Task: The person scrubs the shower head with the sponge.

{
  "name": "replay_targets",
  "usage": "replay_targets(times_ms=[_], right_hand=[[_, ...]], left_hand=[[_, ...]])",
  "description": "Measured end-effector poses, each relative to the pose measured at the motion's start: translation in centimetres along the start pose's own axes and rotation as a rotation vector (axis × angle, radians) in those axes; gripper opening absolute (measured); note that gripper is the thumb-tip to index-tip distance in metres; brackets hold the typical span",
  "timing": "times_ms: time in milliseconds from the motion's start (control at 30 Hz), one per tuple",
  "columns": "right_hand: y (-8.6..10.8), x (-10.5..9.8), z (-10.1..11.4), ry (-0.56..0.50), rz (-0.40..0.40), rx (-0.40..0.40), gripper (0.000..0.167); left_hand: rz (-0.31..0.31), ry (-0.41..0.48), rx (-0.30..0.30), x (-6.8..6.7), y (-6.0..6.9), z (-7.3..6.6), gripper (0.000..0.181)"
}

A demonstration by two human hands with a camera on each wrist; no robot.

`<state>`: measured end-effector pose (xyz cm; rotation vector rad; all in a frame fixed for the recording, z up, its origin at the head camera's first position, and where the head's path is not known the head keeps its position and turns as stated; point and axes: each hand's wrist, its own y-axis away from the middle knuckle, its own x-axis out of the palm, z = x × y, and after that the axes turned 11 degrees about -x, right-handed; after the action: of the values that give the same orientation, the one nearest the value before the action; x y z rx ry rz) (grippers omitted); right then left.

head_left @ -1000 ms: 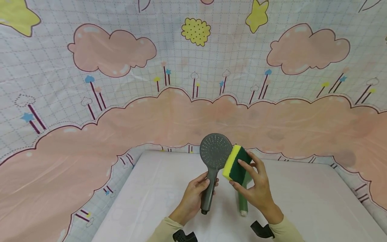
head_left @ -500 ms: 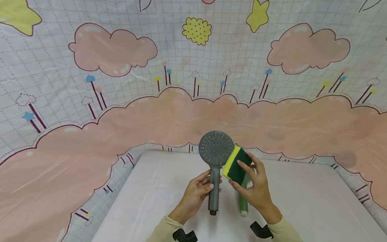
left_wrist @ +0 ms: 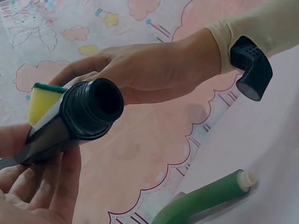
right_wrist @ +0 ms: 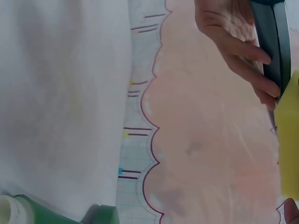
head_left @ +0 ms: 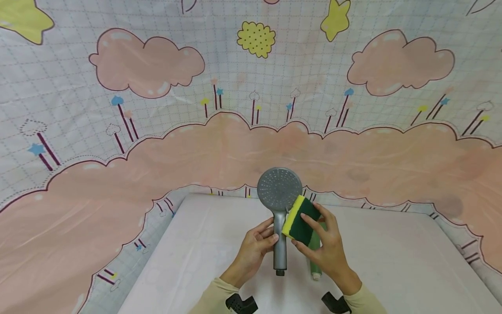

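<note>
My left hand [head_left: 255, 250] grips a grey shower head [head_left: 279, 188] by its handle, nearly upright, with the round nozzle face towards the head camera. My right hand [head_left: 329, 244] pinches a yellow sponge [head_left: 302, 222] with a dark green scouring side between thumb and fingers. The sponge's yellow side lies against the shower head's neck and upper handle. In the left wrist view the threaded end of the handle [left_wrist: 93, 109] points at the camera, with the sponge [left_wrist: 43, 105] behind it. The right wrist view shows only part of the sponge [right_wrist: 290, 149].
Behind my right hand a green handle [head_left: 315, 266] with a white threaded end lies on the white table [head_left: 204, 244]; its other end is mostly hidden. A patterned cloth [head_left: 219, 152] hangs behind and around the table. A black device [head_left: 335, 302] is on each wrist.
The shower head has swung more upright and its face has turned lighter. My right hand has brought the sponge down and left, from beside the face's edge to the neck and handle.
</note>
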<state>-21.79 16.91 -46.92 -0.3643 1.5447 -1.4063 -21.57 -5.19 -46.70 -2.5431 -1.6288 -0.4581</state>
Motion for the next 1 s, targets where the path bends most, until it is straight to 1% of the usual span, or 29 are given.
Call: replay_targets(times_ms=[133, 267, 367, 600, 700, 833, 1000], right_hand=[[0.0, 0.1, 0.3, 0.011, 0.012, -0.009, 0.065], [0.1, 0.2, 0.4, 0.018, 0.006, -0.053, 0.064], [0.2, 0.3, 0.5, 0.019, 0.023, -0.066, 0.064], [0.6, 0.1, 0.9, -0.015, 0.114, -0.024, 0.064], [0.7, 0.1, 1.1, -0.018, 0.15, -0.03, 0.063], [0.7, 0.0, 1.2, -0.033, 0.174, -0.056, 0.062], [0.8, -0.3, 1.8, -0.032, 0.232, -0.072, 0.067]], left_hand=[[-0.006, -0.005, 0.004, -0.1, -0.1, 0.1, 0.065], [-0.015, -0.012, 0.002, -0.2, -0.3, 0.0, 0.064], [-0.026, -0.014, -0.004, -0.3, -0.3, 0.0, 0.064], [-0.032, 0.005, -0.018, -0.4, -0.3, -0.1, 0.063], [-0.041, 0.001, -0.025, -0.5, -0.4, -0.2, 0.063], [-0.055, -0.005, -0.027, -0.6, -0.5, -0.2, 0.063], [-0.072, -0.002, -0.033, -0.8, -0.6, -0.1, 0.063]])
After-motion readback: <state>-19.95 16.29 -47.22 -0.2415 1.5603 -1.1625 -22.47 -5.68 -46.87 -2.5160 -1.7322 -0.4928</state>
